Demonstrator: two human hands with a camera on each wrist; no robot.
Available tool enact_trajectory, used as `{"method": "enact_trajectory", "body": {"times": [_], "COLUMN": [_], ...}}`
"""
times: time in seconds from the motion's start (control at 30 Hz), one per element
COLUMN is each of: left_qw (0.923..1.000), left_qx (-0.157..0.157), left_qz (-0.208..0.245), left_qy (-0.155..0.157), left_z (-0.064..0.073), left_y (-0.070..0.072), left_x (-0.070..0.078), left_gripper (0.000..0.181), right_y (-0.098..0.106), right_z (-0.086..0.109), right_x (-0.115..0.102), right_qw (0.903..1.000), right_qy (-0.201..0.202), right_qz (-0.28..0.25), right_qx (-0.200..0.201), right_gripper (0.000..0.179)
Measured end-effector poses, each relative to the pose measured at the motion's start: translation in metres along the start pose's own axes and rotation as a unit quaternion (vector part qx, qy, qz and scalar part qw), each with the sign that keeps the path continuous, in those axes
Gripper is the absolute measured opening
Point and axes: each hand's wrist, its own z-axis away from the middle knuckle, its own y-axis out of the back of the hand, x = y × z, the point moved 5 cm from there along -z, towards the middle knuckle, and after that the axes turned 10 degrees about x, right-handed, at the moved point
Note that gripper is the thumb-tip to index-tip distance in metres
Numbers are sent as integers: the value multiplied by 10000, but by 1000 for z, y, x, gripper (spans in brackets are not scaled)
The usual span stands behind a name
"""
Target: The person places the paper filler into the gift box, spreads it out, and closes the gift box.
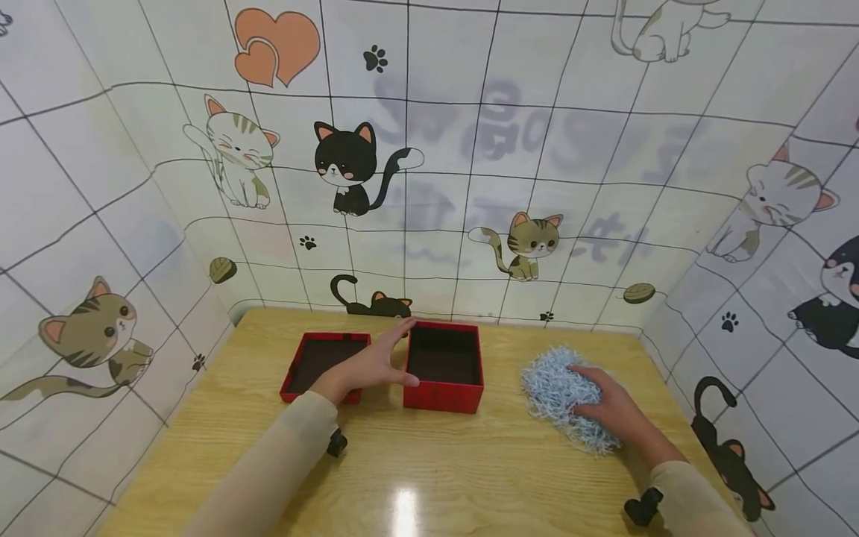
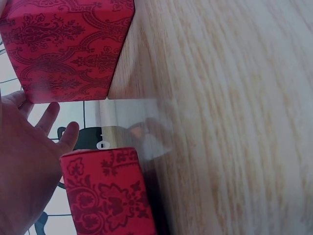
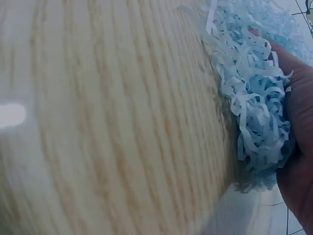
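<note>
A red box (image 1: 443,397) with a dark inside and a patterned outer side stands at the middle of the table, its top uncovered. My left hand (image 1: 372,364) spans the box's left side, thumb at the near corner and a finger at the far corner; in the left wrist view its other fingers spread straight. Beneath that forearm lies the red lid (image 1: 322,361), dark side up. On the right, a loose heap of pale blue shredded paper (image 1: 553,388) rests on the table. My right hand (image 1: 614,406) grips into it, fingers over the top and thumb at the near side, fingertips partly buried.
The wooden table (image 1: 429,462) carries the box, lid and paper. Around it hang white curtains (image 1: 443,186) with a grid and cat prints, at the back and both sides. Dark wrist mounts (image 1: 644,507) sit at both sleeves.
</note>
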Motion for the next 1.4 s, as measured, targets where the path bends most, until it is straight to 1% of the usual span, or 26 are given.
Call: {"method": "enact_trajectory", "body": {"times": [0.1,0.27,0.53,0.77,0.87,1.03,1.2,1.3,1.4], "left_qw": [10000,9999,9999,9998,9998,9998,9998,9998,9998], "left_qx": [-16,38,42,6,18,31,30,45,53], "left_qz": [30,-86,-106,-180,-175,-185,-198,-214,-205], "left_qy": [5,36,50,84,86,35,36,45,46], "left_z": [-1,-2,-1,-1,0,-1,-2,-3,-2], "left_y": [-1,0,1,0,2,4,4,3,3], "left_x": [-1,0,5,3,6,9,7,6,6], "left_gripper": [123,125,127,128,128,126,126,126,127], "right_y": [0,1,5,15,21,31,38,43,48], "right_z": [1,2,3,3,-1,-7,-11,-14,-18], "right_x": [4,8,8,7,4,-6,-18,-25,-33], "right_qw": [9998,9986,9973,9916,9896,9881,9865,9861,9868], "right_qy": [-181,-507,-619,-1172,-1309,-1342,-1372,-1349,-1199], "right_qz": [-43,-32,-125,-328,-292,-355,-455,-388,-268], "right_qx": [73,133,383,440,512,654,774,892,1058], "right_gripper": [74,69,62,63,64,65,66,66,65]}}
